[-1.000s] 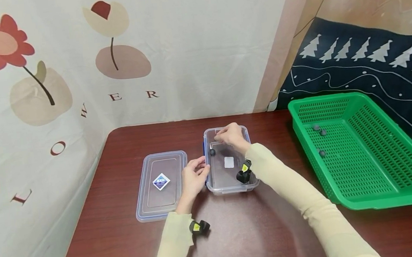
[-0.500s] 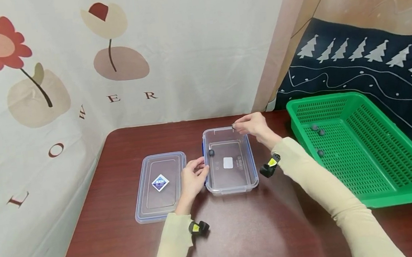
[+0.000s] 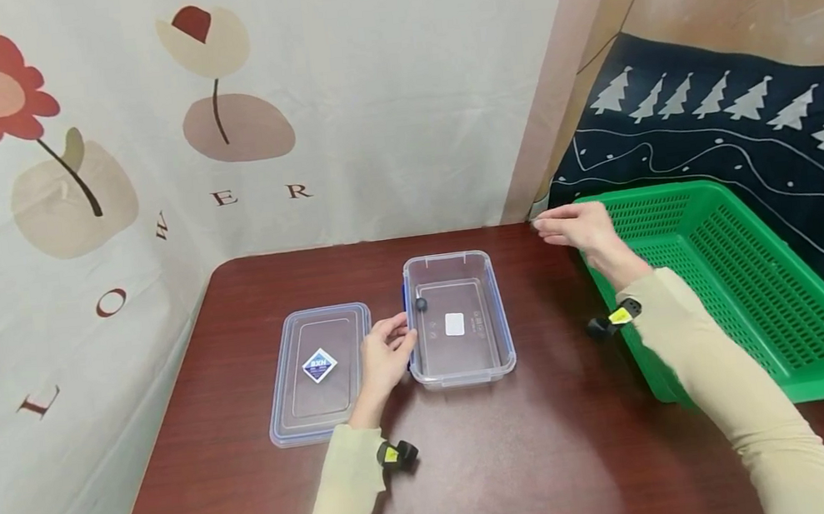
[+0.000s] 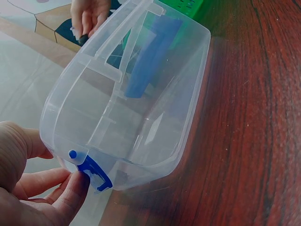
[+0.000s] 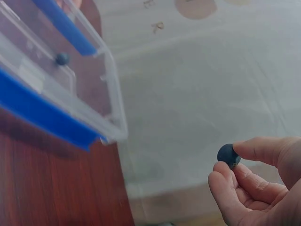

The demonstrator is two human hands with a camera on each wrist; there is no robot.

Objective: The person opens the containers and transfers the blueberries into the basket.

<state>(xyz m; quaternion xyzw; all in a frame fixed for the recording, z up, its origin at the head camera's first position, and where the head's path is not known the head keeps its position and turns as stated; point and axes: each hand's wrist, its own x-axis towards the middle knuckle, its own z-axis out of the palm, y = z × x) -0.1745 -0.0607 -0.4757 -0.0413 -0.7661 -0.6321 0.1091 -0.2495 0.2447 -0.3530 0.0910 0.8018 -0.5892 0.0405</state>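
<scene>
In the head view, a clear plastic storage box (image 3: 468,360) with blue side latches stands without its lid on the table. One dark blueberry (image 3: 420,304) lies inside by its left wall. My left hand (image 3: 386,356) holds the box's left side; the left wrist view shows thumb and fingertips at the rim and blue latch (image 4: 94,172). To the right, my right hand (image 3: 578,231) is in the air by the green basket's near left corner. Its thumb and fingertips pinch another blueberry (image 5: 228,155), clearest in the right wrist view.
A clear lid (image 3: 326,408) with a blue diamond sticker lies flat left of the box. At the right stands a green slotted basket (image 3: 743,396), partly hidden by my right arm. A patterned cloth (image 3: 383,126) hangs behind the table (image 3: 494,466).
My right hand has moved from over the box to the right, up to the green basket, carrying a blueberry. My left hand has stayed at the box.
</scene>
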